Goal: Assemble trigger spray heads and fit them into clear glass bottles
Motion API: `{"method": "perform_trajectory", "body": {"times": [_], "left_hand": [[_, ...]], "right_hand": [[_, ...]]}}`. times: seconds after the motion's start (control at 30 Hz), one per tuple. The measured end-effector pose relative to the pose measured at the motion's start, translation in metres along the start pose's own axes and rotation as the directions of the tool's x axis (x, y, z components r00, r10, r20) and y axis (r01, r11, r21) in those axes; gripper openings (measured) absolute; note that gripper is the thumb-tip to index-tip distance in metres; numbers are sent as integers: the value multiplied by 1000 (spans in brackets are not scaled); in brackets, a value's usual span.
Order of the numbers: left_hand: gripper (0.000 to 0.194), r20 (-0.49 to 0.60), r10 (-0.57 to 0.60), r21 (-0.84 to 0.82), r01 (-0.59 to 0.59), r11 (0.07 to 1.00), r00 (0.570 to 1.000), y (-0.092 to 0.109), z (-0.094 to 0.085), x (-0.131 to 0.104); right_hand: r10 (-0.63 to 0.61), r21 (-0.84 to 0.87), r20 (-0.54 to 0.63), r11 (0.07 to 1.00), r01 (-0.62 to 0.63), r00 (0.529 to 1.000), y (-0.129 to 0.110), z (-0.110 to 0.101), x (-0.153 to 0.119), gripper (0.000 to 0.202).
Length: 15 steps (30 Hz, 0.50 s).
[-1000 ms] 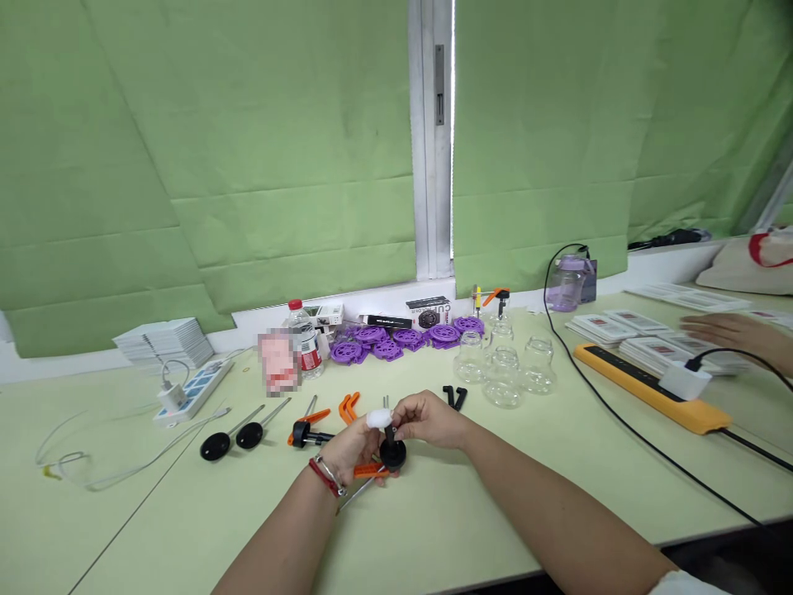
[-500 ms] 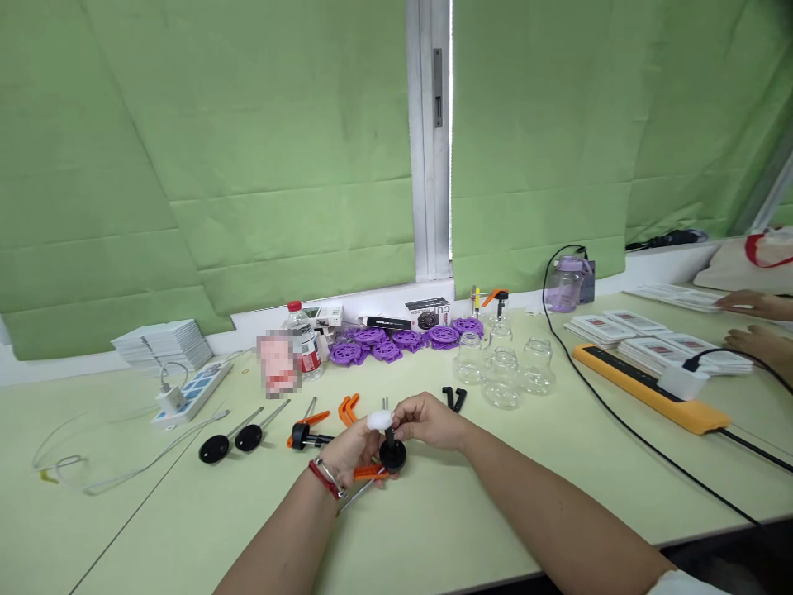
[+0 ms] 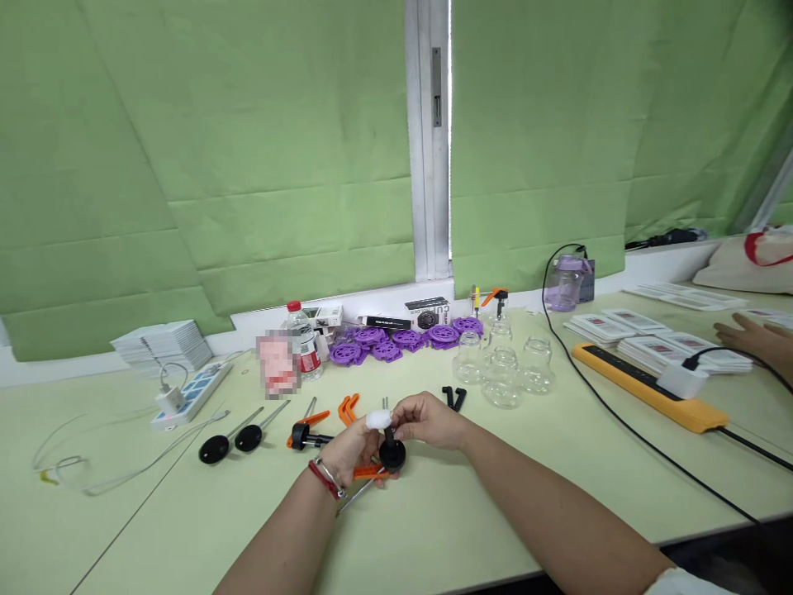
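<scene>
Near the table's front, my left hand [image 3: 350, 453] is closed around a black part [image 3: 391, 455] with a round base, an orange handle [image 3: 370, 472] and a thin metal rod. A white covering shows at the tip of a left finger or thumb. My right hand [image 3: 427, 420] pinches the upper stem of the same black part from the right side. Left of my hands lie another black-and-orange assembly [image 3: 301, 435] and two black discs on metal rods [image 3: 249, 438]. Orange pieces [image 3: 348, 408] and black L-shaped pieces [image 3: 454, 399] lie just beyond my hands.
Purple rings [image 3: 407, 339] lie along the wall beside a bottle [image 3: 307, 347]. Clear glass jars [image 3: 503, 380] stand right of centre. An orange power strip [image 3: 644, 388], a black cable and card stacks are at right, near another person's hand [image 3: 752, 343]. A white power strip [image 3: 193, 395] is left.
My hands and the part they hold have barely moved. At the far right, the other person's hands have shifted, and only one now shows clearly.
</scene>
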<state>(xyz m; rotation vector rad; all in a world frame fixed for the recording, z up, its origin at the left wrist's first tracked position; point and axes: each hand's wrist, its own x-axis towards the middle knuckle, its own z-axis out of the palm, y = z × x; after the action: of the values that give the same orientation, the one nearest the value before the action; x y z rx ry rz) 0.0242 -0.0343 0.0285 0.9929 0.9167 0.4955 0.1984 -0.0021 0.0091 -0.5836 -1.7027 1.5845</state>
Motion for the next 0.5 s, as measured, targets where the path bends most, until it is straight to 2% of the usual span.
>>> {"method": "perform_trajectory", "body": {"times": [0.27,0.5], "left_hand": [[45,15,-1,2,1,1000,1000,-2,-2,1],[42,11,14,8,-14,1000,1000,0,0,0]], "right_hand": [[11,4,16,1000,-11,1000,4,-1,0,26],[17,1,1,1000,-17,1000,-2,1,-1,26]]}}
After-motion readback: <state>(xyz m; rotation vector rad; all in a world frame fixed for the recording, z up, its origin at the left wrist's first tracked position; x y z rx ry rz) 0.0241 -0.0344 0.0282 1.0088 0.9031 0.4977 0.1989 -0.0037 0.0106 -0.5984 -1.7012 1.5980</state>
